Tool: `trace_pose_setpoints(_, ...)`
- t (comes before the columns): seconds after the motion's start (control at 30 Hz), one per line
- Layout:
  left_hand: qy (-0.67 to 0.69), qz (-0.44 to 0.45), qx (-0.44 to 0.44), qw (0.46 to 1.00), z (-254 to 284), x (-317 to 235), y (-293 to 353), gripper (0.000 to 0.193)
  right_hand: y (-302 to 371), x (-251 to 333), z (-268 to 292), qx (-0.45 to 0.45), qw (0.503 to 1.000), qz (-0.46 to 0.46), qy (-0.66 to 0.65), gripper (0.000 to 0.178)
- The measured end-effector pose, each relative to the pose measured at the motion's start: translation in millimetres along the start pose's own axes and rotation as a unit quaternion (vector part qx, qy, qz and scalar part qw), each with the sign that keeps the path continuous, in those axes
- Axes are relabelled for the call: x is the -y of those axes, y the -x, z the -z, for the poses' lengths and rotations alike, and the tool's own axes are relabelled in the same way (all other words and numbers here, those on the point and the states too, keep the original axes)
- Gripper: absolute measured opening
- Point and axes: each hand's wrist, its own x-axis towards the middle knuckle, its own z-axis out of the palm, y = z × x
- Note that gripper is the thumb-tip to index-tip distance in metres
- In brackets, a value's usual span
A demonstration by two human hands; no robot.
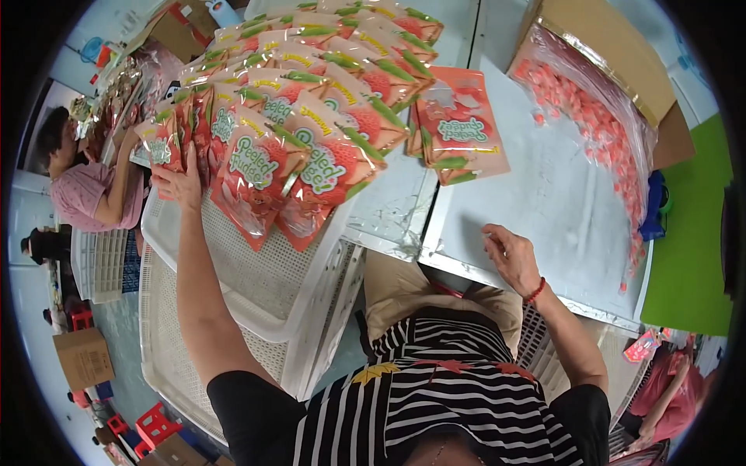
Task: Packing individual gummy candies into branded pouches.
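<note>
The left hand (179, 185) is at the near left end of the massed pouches (252, 175), its fingers extended up against the end ones. Whether it pinches one or only steadies the row cannot be told, as the pouches partly hide the fingertips. The right hand (511, 256) is above the near edge of the metal table (536, 202), fingers loosely curled. No item is visible in it; whether its fingertips meet cannot be told.

The pouches lean in overlapping rows at the left, the nearest ones projecting over a white perforated tray (249, 291). A separate flat stack (462, 132) lies on the table, to the right of the rows. Farther right, small red pieces (575, 101) lie against a clear plastic liner (649, 144) beside a cardboard box (614, 46).

Risks, as judged: the rows appear to depend on mutual support, so a sideways push or the withdrawal of an end pouch could topple the near ones into the tray. Slick film could let the flat stack fan out if knocked. A sleeve or forearm brushing the liner could scatter the red pieces across the table. Pouch seals cannot be verified from this view.
</note>
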Motion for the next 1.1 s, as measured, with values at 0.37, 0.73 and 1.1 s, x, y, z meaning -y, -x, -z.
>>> trace_pose_setpoints(0.37,0.035,-0.247,-0.131,0.959,38.6,-50.8,6.2,0.065,8.9,-47.6,-14.9,-0.060,0.994,-0.051,-0.081,0.018)
trace_pose_setpoints(0.73,0.184,-0.569,0.242,0.764,-25.0,-299.7,286.3,0.038,10.3,-57.8,-17.0,-0.111,0.989,0.023,-0.100,0.017)
trace_pose_setpoints(1.1,0.198,-0.552,0.326,0.742,-34.1,-307.5,282.3,0.015,11.1,-67.1,-12.7,-0.110,0.979,0.046,-0.168,0.018)
